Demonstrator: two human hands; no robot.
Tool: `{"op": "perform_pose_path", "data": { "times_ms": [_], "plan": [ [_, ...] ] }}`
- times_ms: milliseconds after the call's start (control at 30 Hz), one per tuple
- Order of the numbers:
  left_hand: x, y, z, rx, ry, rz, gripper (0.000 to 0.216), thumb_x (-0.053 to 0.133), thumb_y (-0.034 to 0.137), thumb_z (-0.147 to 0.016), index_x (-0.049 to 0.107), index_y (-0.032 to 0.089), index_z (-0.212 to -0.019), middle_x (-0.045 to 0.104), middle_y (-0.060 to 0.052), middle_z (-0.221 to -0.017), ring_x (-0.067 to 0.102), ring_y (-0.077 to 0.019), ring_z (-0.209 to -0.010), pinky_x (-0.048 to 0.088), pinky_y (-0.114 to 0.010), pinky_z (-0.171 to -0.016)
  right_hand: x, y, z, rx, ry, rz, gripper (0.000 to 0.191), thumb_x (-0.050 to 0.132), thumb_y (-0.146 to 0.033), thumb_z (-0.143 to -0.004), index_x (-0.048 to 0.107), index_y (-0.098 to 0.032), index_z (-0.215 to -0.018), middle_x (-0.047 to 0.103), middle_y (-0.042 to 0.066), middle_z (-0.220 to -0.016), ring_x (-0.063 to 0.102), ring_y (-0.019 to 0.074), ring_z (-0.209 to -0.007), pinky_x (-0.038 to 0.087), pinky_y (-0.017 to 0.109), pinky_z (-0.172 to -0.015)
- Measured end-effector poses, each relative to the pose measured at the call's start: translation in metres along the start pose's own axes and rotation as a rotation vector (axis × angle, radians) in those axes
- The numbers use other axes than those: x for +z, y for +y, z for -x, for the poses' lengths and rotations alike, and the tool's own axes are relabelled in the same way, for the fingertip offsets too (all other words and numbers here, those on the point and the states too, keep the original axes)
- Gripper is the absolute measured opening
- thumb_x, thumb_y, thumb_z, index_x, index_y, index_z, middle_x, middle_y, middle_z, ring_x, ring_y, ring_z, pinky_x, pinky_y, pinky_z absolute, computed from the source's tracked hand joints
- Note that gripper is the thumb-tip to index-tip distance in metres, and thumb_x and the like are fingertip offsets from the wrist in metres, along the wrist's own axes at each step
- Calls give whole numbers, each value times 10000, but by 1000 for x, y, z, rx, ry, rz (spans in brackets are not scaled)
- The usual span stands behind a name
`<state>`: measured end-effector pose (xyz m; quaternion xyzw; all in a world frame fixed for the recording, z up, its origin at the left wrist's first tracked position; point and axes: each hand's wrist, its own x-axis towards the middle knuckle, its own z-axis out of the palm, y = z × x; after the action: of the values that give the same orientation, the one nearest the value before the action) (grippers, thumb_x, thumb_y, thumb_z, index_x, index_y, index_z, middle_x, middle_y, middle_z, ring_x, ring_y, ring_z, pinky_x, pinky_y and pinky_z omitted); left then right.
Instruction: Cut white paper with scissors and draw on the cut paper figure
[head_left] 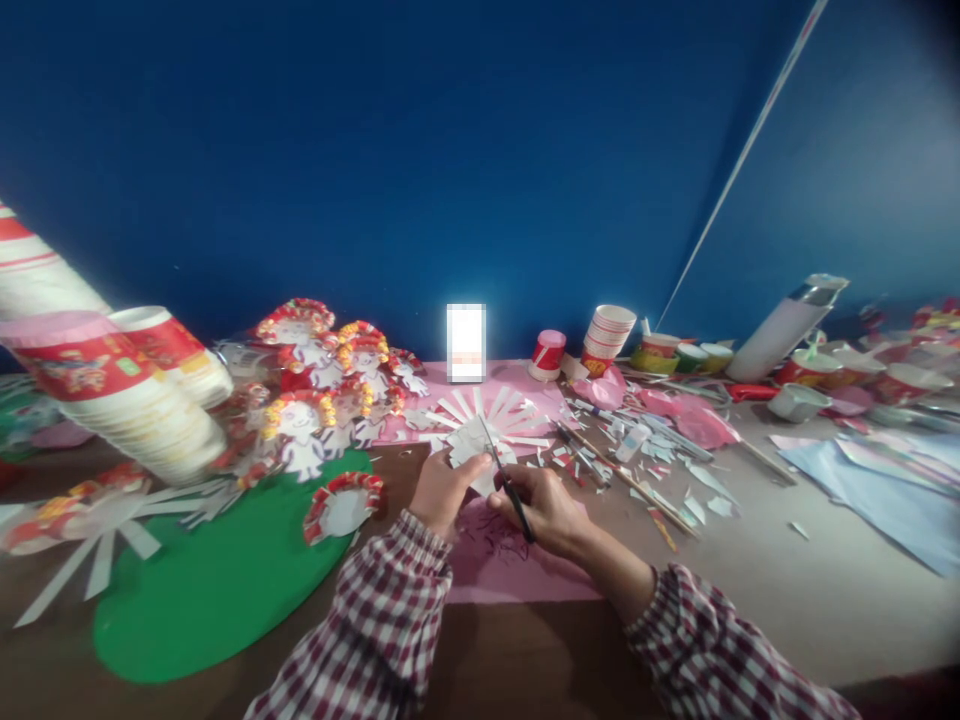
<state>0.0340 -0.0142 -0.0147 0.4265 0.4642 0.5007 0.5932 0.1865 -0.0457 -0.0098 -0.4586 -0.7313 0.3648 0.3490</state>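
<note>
My left hand (444,492) is closed on a piece of white paper (466,440), with the thumb lying along its near edge. Black-handled scissors (517,505) are in my right hand (551,508), their blades pointing up and left at the paper. Right behind it, long white strips (517,412) fan out like rays; whether they belong to the held piece, I cannot tell. Beneath my hands lies a pink sheet (517,580) with dark line drawings, partly covered by my right hand.
Stacked paper cups (142,420) lean at the left, beside several decorated paper figures (300,430) and a green oval mat (225,600). Paper scraps (667,450) and thin sticks (652,500) litter the right. Further right are pale blue sheets (877,500). A blue wall (375,150) stands behind.
</note>
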Motion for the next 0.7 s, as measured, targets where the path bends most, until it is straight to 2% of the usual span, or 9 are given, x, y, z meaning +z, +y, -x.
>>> {"op": "perform_pose_path", "data": {
  "times_ms": [200,700],
  "plan": [
    [-1,0,0,-12,-63,13,277,704,296,-617,682,131,-838,682,-59,-738,613,-177,-658,464,-272,-617,-2,-2,0,6,-20,-10,358,545,-479,-783,513,-133,-697,312,-60,-539,283,69,-506,203,192,-446],
    [-4,-2,-3,-5,-67,20,295,711,292,-608,682,121,-847,673,-58,-703,611,-187,-661,471,-277,-614,-2,2,0,34,-45,-51,358,569,-486,-769,540,-133,-713,376,-51,-538,339,74,-498,235,190,-443]
  ]
}}
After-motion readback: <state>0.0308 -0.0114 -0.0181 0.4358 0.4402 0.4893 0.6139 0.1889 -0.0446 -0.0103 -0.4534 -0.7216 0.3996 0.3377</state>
